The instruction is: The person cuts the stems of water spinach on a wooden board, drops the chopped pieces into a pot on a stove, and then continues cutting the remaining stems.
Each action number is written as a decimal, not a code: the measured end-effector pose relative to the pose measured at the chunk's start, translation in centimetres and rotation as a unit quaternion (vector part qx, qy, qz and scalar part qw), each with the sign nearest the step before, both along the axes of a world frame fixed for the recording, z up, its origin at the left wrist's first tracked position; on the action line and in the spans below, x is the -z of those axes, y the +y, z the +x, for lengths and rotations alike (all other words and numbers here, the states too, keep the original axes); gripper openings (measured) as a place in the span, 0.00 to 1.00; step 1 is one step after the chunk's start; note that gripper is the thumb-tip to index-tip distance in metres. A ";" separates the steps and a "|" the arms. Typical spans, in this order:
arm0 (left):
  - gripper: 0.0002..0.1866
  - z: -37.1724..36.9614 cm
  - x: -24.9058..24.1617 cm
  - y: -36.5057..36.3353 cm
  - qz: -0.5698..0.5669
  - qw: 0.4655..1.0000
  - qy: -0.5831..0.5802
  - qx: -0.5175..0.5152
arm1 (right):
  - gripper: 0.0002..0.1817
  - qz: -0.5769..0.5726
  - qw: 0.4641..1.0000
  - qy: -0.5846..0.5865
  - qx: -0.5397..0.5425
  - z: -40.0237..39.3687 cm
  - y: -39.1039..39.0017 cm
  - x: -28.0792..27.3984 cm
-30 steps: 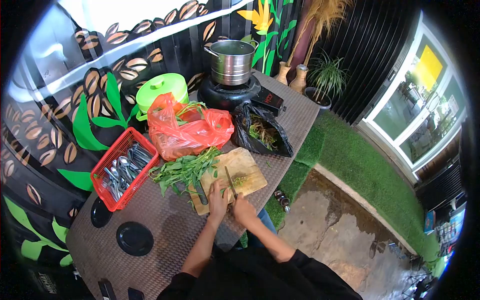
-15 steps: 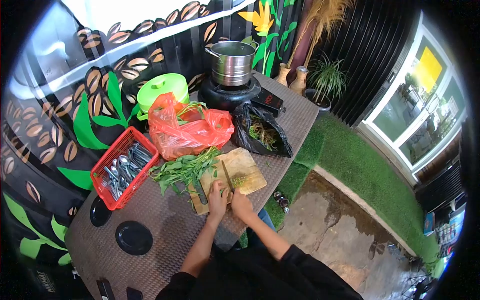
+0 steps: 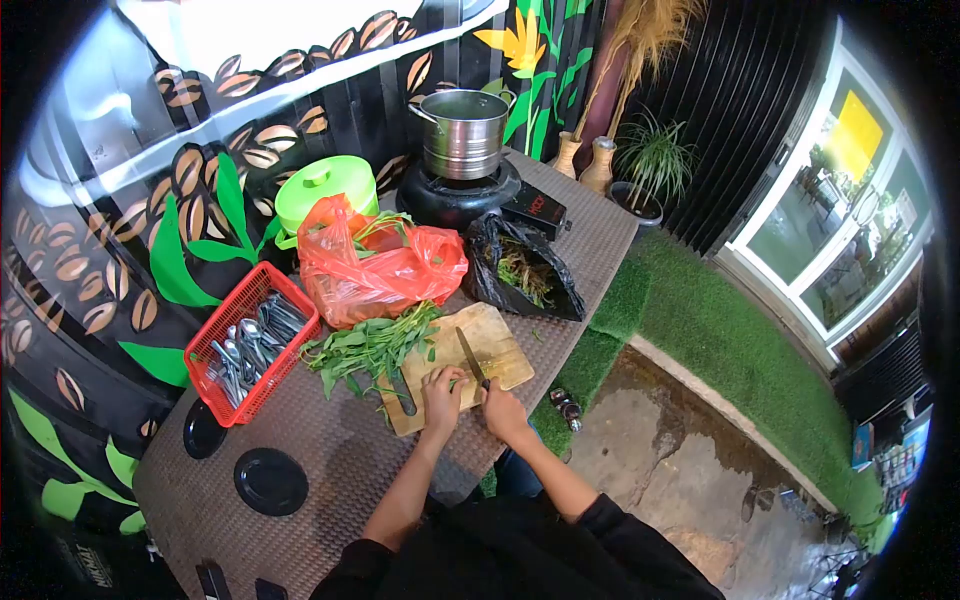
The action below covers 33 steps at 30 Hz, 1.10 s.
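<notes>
My right hand (image 3: pixel 504 413) is closed around the handle of a knife (image 3: pixel 470 356), whose blade points away from me over the wooden cutting board (image 3: pixel 505 345). My left hand (image 3: pixel 441 396) rests on the board's near part, left of the knife, fingers slightly apart; whatever lies beneath the palm is hidden. Small green bits lie on the board near the blade. A heap of leafy green stems (image 3: pixel 372 347) spreads over the board's left edge and onto the table.
Behind the greens sits a red plastic bag (image 3: pixel 375 265); right of it, a black bag (image 3: pixel 520 270) holds plant scraps. A steel pot (image 3: pixel 463 135) stands on a stove (image 3: pixel 425 197). Leftward are a red cutlery basket (image 3: pixel 243 402), a green lidded container (image 3: pixel 325 190) and black plates (image 3: pixel 270 481).
The knife has shifted right, away from my left hand, as my right hand moved the same way. My left fingers have loosened and spread on the board.
</notes>
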<state>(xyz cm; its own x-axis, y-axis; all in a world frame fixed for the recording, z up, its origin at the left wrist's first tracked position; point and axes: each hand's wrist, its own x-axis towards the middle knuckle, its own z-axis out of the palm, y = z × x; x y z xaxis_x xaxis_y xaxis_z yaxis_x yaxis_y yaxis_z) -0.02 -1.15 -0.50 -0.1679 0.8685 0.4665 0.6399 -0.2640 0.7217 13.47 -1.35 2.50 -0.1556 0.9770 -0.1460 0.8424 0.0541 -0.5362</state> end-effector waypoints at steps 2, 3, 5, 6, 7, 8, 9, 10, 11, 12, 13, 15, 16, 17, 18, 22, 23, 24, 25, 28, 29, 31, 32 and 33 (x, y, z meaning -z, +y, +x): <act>0.05 0.4 -0.1 0.4 -0.032 0.998 -0.046 -0.021 | 0.18 -0.018 1.000 -0.012 -0.005 0.1 0.2 -1.0; 0.05 0.4 -0.1 0.5 -0.032 0.998 -0.047 -0.020 | 0.18 -0.037 0.999 -0.023 -0.010 0.2 0.3 -1.2; 0.06 0.1 0.3 0.3 0.004 1.000 0.002 -0.029 | 0.18 -0.044 0.999 -0.028 -0.009 -0.1 0.1 -1.1; 0.06 0.2 0.1 0.3 0.003 1.000 0.002 -0.029 | 0.18 -0.049 0.998 -0.033 -0.010 -0.4 0.1 -0.9; 0.06 0.1 0.0 0.2 0.007 1.000 0.022 -0.016 | 0.18 -0.050 0.998 -0.033 -0.010 -0.6 -0.3 -0.7; 0.06 0.1 -0.1 0.0 0.010 0.999 0.042 -0.003 | 0.19 -0.043 0.999 -0.027 -0.001 -0.9 -1.0 -0.5; 0.06 0.1 -0.2 -0.2 0.009 0.999 0.042 -0.004 | 0.20 -0.035 0.999 -0.021 0.008 -1.1 -1.4 -0.3; 0.06 0.1 -0.3 -0.5 0.023 0.998 0.065 -0.001 | 0.20 -0.036 0.999 -0.021 0.007 -1.4 -1.6 0.0; 0.06 0.1 -0.5 -0.6 0.036 0.995 0.088 0.003 | 0.20 -0.036 0.999 -0.020 0.013 -1.7 -1.7 0.2; 0.06 0.1 -0.5 -0.6 0.035 0.995 0.088 0.003 | 0.19 -0.035 0.999 -0.019 0.019 -1.8 -1.7 0.7; 0.06 0.0 -0.6 -0.6 0.026 0.996 0.081 0.005 | 0.19 -0.037 0.999 -0.018 0.019 -1.8 -1.1 1.1; 0.06 0.0 -0.6 -0.8 0.017 0.997 0.074 0.009 | 0.18 0.000 1.000 -0.012 -0.010 -1.7 0.3 1.1; 0.07 0.1 -0.6 -0.8 0.008 0.998 0.069 0.004 | 0.18 0.001 1.000 -0.012 -0.009 -1.4 0.3 0.8; 0.07 0.1 -0.8 -0.6 0.000 0.998 0.065 -0.002 | 0.15 -0.011 1.000 -0.023 -0.018 -1.1 0.2 0.3; 0.07 0.2 -0.8 -0.4 0.004 0.998 0.067 -0.003 | 0.12 -0.020 0.999 -0.034 -0.028 -1.2 0.4 -0.2; 0.06 0.6 -0.8 -0.7 0.029 0.994 0.095 -0.038 | 0.17 -0.005 0.999 -0.051 0.018 -2.2 -1.9 1.6; 0.06 0.6 -0.8 -0.6 0.038 0.994 0.090 -0.044 | 0.17 -0.005 0.998 -0.052 0.019 -2.0 -1.4 2.1; 0.06 0.7 -0.6 -0.4 0.037 0.994 0.088 -0.045 | 0.17 0.012 0.999 -0.038 0.008 -2.0 -0.6 1.9; 0.05 0.6 -0.3 -0.3 0.027 0.997 0.063 -0.038 | 0.17 0.027 0.999 -0.022 -0.003 -2.0 0.0 1.3; 0.05 0.3 0.1 -0.3 -0.009 0.998 0.048 -0.025 | 0.17 0.011 1.000 -0.001 0.009 -1.6 -0.4 0.5; 0.07 0.2 0.1 -0.3 -0.036 0.998 0.056 -0.018 | 0.17 0.000 1.000 -0.011 0.019 -1.6 -0.8 0.4; 0.10 0.4 -0.7 -0.4 -0.034 0.999 0.026 -0.034 | 0.18 -0.011 0.999 -0.018 0.027 -2.3 -1.9 0.5; 0.14 0.7 -1.1 -0.5 -0.033 0.998 -0.003 -0.051 | 0.18 -0.023 0.999 -0.024 0.034 -2.4 -2.3 0.6; 0.14 0.7 -0.9 -0.4 -0.034 0.998 -0.005 -0.050 | 0.18 -0.024 0.999 -0.026 0.036 -2.2 -2.0 0.8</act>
<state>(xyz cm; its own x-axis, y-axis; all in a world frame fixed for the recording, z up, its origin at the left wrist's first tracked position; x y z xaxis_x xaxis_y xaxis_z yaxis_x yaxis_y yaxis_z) 0.67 -1.59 0.44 -0.2585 0.8767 0.4057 0.6538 -0.1504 0.7416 11.31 -3.31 1.73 -0.0765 0.9771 -0.1987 0.8701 -0.0319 -0.4918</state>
